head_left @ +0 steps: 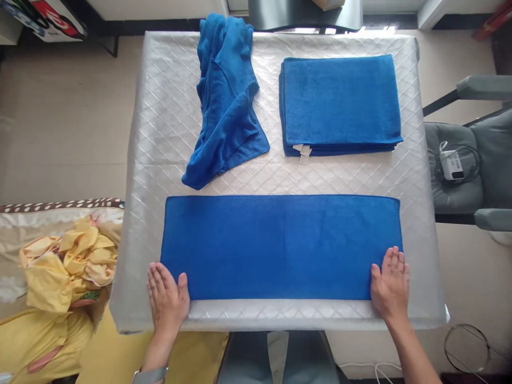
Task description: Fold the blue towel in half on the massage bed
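Observation:
A blue towel point(280, 248) lies flat as a long strip along the near side of the table. My left hand point(168, 293) rests flat on its near left corner, fingers stretched out. On the near right corner lies my right hand point(391, 282), also flat with its fingers extended. Both palms cover those corners of the cloth. Beyond the strip, a crumpled blue towel point(228, 101) is heaped at the back left. A neat stack of folded blue towels point(340, 101) sits at the back right, with a white tag point(304, 152) sticking out of its near edge.
A silvery quilted-pattern cover point(160, 133) drapes the table. Left of it, yellow cloth point(80, 261) lies bunched on a patterned bed. To the right stands a grey armchair point(452, 197) holding a white adapter point(452, 164) and cable. A dark chair point(304, 16) touches the far edge.

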### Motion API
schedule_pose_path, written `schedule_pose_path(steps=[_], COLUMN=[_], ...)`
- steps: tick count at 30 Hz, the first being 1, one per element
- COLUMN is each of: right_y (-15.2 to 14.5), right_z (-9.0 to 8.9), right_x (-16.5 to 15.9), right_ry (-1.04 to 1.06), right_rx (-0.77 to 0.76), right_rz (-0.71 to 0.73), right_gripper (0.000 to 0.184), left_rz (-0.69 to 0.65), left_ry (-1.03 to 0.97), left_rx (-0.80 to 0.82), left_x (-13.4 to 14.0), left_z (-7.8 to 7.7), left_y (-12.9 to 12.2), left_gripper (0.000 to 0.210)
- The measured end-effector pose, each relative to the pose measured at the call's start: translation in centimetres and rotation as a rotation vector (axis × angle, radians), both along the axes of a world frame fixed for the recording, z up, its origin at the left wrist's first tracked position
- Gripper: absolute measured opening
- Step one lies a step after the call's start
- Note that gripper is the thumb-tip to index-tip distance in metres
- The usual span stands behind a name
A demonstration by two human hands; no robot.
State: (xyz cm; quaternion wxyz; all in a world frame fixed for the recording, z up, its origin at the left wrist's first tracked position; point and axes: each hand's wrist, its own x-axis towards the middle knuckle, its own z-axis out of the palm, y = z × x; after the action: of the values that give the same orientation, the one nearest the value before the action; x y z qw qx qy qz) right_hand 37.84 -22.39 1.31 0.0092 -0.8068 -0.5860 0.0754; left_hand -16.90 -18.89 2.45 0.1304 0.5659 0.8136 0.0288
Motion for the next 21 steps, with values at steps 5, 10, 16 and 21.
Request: schedule_pose_path(steps=[5, 10, 16, 21], right_y=[0.2, 2.1, 9.9, 15.6], right_z=[0.7, 2.3, 3.0, 1.6], right_x=[1.3, -3.8, -14.2, -17.7], right_ry=[0.02, 0.034, 0.21, 0.258], right_rx=[0.0, 0.115, 0.155, 0.118], right_rz=[-0.022, 0.04, 0.375, 0.477], right_gripper=[0.067, 0.067, 0.065, 0.062], left_rz=[0.014, -0.23, -0.711, -0.755], left_ry=[0.004, -0.052, -0.192, -0.164], left_rx=[-0.001, 0.119, 0.201, 0.242], left_x=[0.4, 7.0, 19.7, 24.1], left_z=[1.2, 2.2, 1.9, 0.5], left_y=[0.3, 1.5, 7.9, 12.8], left_gripper=[0.078, 0.07, 0.074, 0.069])
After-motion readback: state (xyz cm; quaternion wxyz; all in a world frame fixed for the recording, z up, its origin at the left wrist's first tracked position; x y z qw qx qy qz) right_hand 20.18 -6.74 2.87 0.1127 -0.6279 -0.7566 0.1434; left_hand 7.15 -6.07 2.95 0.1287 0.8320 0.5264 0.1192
